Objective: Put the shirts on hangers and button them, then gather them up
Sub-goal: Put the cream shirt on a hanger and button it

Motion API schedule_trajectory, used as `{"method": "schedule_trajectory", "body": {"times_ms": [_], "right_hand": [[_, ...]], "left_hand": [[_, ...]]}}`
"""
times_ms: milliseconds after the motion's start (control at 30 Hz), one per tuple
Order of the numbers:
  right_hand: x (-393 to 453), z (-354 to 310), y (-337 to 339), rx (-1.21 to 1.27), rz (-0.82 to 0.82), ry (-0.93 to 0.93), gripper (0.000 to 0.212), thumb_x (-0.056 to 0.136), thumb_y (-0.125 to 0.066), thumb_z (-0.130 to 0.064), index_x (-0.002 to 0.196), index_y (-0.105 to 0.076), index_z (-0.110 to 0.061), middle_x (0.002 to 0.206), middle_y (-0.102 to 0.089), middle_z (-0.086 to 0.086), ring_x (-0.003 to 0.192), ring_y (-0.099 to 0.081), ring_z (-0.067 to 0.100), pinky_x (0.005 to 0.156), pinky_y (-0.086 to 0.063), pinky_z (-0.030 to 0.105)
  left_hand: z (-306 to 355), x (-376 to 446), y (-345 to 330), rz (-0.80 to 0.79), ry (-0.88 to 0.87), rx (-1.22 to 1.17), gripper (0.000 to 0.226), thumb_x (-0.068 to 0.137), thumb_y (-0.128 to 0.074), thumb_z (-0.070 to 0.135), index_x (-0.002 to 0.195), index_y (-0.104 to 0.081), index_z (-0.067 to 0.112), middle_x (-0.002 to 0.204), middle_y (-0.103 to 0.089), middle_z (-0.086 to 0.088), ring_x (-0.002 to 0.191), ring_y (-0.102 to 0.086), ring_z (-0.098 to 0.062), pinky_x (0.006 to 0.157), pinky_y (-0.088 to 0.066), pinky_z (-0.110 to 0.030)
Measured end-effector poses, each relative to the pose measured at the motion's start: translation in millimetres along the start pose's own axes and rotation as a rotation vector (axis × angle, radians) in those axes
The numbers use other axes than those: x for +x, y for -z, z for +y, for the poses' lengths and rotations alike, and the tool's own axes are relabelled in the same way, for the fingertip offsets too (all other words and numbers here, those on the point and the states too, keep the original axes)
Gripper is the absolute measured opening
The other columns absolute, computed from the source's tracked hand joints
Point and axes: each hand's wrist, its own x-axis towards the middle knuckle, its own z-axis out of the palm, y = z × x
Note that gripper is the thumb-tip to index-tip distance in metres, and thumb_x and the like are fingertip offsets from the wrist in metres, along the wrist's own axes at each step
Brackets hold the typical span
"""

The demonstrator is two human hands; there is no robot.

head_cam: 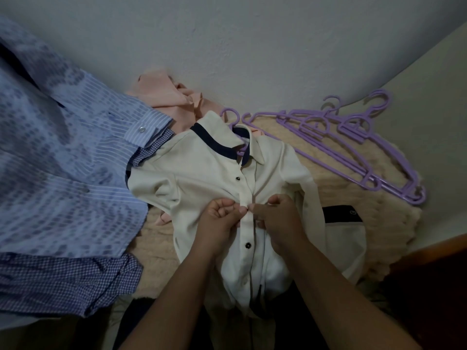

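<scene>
I looked down in dim light at a plain pale wall (pixel 252 46) filling the top of my view. Below it lay a cream fleecy blanket (pixel 353 198), its right edge ragged against a paler surface (pixel 442 97). A brown wooden edge (pixel 442 246) crossed the lower right corner.

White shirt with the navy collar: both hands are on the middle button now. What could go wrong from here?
1. Both the left hand and right hand pinch the placket of the white shirt; pulling could drag it askew on its purple hanger, mostly hidden under the collar.
2. The blue patterned shirt overlaps its sleeve and may snag when the shirt is lifted.
3. The spare purple hangers lie interlocked, so taking one may drag the others.
</scene>
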Motion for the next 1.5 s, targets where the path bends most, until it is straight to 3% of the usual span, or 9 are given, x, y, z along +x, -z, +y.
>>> {"method": "schedule_trajectory", "body": {"times_ms": [267,400,733,900,1033,1133,1233,1367,1500], "right_hand": [[6.5,0.7,-1.3,0.139,-0.112,-0.149,0.034,0.081,-0.064,0.004,0.076,-0.037,-0.016,0.083,-0.051,0.017,0.08,-0.058,0.03,0.084,-0.052,0.053],[2.7,-0.2,1.1,0.36,-0.248,-0.229,0.03,0.085,-0.055,0.011,0.073,-0.04,-0.011,0.087,-0.057,0.026,0.068,-0.064,0.031,0.072,-0.057,0.046],[2.8,6.2,5.0,0.376,-0.279,-0.182,0.026,0.085,-0.057,0.007,0.098,-0.042,-0.01,0.088,-0.055,0.028,0.07,-0.066,0.035,0.075,-0.055,0.049],[-1.0,4.8,11.7,0.174,-0.095,-0.033,0.028,0.083,-0.063,0.001,0.086,-0.041,-0.016,0.08,-0.052,0.006,0.06,-0.052,0.015,0.056,-0.045,0.029],[-1.9,5.1,14.3,0.142,-0.005,-0.008,0.039,0.084,-0.064,-0.007,0.11,-0.041,-0.025,0.108,-0.048,-0.007,0.058,-0.059,0.014,0.044,-0.04,0.022],[-8.8,-0.5,11.9,0.128,-0.046,-0.087,0.046,0.087,-0.06,-0.007,0.117,-0.036,-0.031,0.108,-0.053,-0.006,0.065,-0.066,0.022,0.048,-0.044,0.024],[-15.4,-8.7,13.7,0.148,-0.153,-0.217,0.043,0.089,-0.058,-0.007,0.119,-0.039,-0.031,0.107,-0.059,0.006,0.075,-0.067,0.031,0.057,-0.049,0.031],[-19.6,-16.4,21.4,0.124,-0.317,-0.315,0.023,0.092,-0.057,-0.013,0.113,-0.054,-0.021,0.111,-0.058,0.007,0.088,-0.063,0.035,0.072,-0.051,0.039],[-25.1,-17.8,27.3,0.107,-0.431,-0.267,0.012,0.094,-0.054,-0.012,0.097,-0.064,-0.016,0.105,-0.061,0.007,0.095,-0.059,0.029,0.097,-0.042,0.039]], "left_hand": [[-1.9,0.6,-0.8,0.016,0.016,-0.038,0.017,0.084,-0.064,-0.004,0.092,-0.054,0.006,0.07,-0.067,0.0,0.065,-0.062,-0.011,0.064,-0.054,-0.019],[-4.6,3.2,0.3,-0.01,0.095,-0.15,0.014,0.084,-0.061,-0.003,0.088,-0.054,0.009,0.068,-0.065,-0.002,0.066,-0.058,-0.016,0.067,-0.053,-0.027],[6.3,-0.4,-3.9,0.024,0.069,-0.046,0.017,0.088,-0.061,-0.002,0.097,-0.053,0.009,0.072,-0.064,-0.001,0.061,-0.062,-0.008,0.063,-0.053,-0.02],[7.6,-11.7,8.6,0.211,-0.249,0.339,0.031,0.081,-0.073,0.008,0.098,-0.051,0.023,0.079,-0.063,0.001,0.069,-0.061,-0.005,0.066,-0.049,-0.017],[7.9,-31.8,20.3,0.504,-0.424,0.589,0.04,0.08,-0.075,0.025,0.107,-0.046,0.031,0.114,-0.053,0.007,0.081,-0.051,0.001,0.067,-0.037,-0.004],[5.9,-38.2,23.5,0.608,-0.424,0.622,0.051,0.078,-0.074,0.032,0.114,-0.039,0.039,0.134,-0.041,-0.007,0.075,-0.057,-0.005,0.065,-0.043,-0.02],[12.1,-45.2,22.2,0.722,-0.362,0.576,0.049,0.079,-0.074,0.022,0.116,-0.042,0.022,0.143,-0.027,-0.013,0.077,-0.057,-0.001,0.073,-0.044,-0.029],[21.4,-55.8,24.1,0.715,-0.223,0.493,0.038,0.083,-0.07,0.023,0.108,-0.042,0.021,0.116,-0.049,-0.003,0.087,-0.053,-0.02,0.074,-0.04,-0.029],[25.9,-57.5,29.9,0.347,-0.175,0.66,0.003,0.092,-0.061,0.03,0.089,-0.059,0.03,0.077,-0.065,0.006,0.076,-0.064,-0.017,0.068,-0.051,-0.029]]}}
